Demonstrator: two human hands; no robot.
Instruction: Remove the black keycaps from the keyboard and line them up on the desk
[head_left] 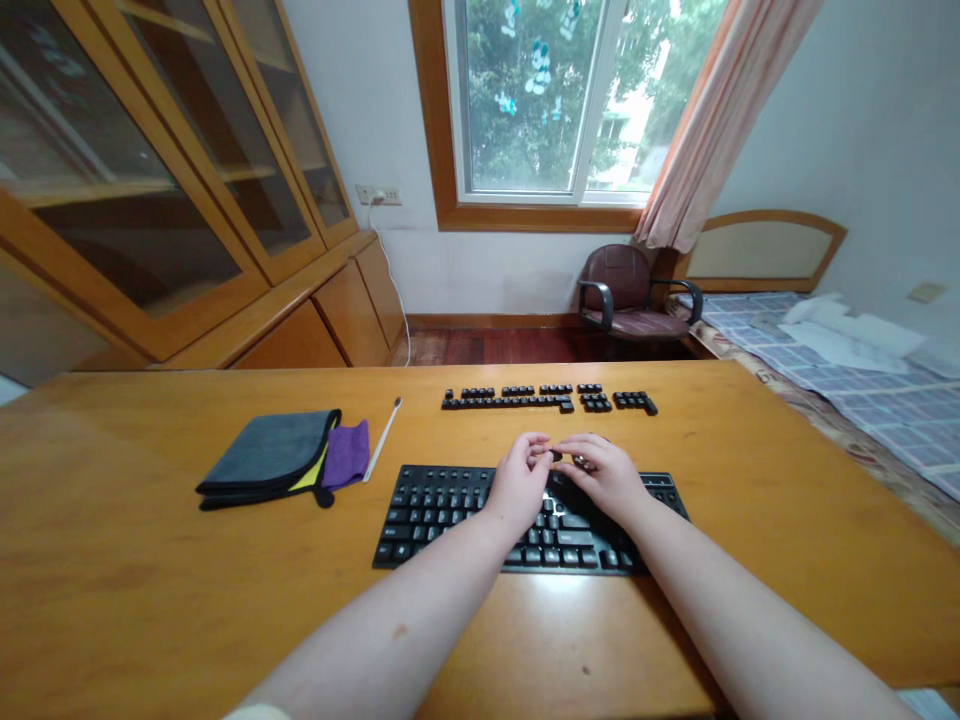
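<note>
Head view: your left hand pinches a small black piece at its fingertips, just above the keyboard lying on the worktop. Your right hand meets it there, fingers bent inward; I cannot tell whether its grip is pressed on that piece too. Beyond your hands, loose black keycaps lie in rows. Left of the keyboard you have a folded grey cloth, a purple cloth and a slim brush.

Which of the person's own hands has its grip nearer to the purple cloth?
Left. The left grip is over the keyboard, right of the purple cloth; the right grip is farther right, also over the keyboard.
</note>
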